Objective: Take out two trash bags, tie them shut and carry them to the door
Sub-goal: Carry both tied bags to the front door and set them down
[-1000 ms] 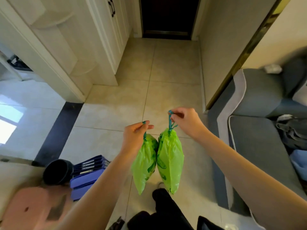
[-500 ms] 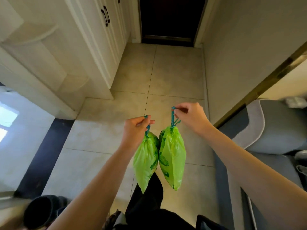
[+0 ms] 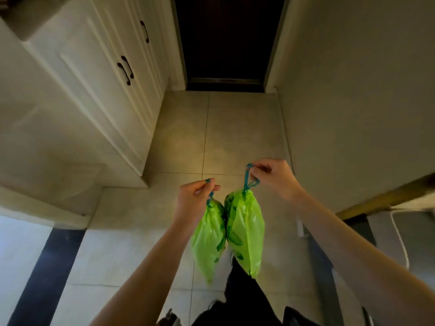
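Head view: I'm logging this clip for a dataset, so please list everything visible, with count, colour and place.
trash bags: two, bright green, cinched with teal drawstrings, hanging side by side mid-frame above the floor
door: one, dark, straight ahead at the end of the hallway
cabinet: one, cream white, left wall, with three dark handles showing
floor tiles: beige, with a dark strip at lower left
wall: one, pale, right side
gold trim: one strip, right edge
trouser leg: black, bottom centre
left hand: one, pinching the left bag's drawstring
right hand: one, pinching the right bag's drawstring
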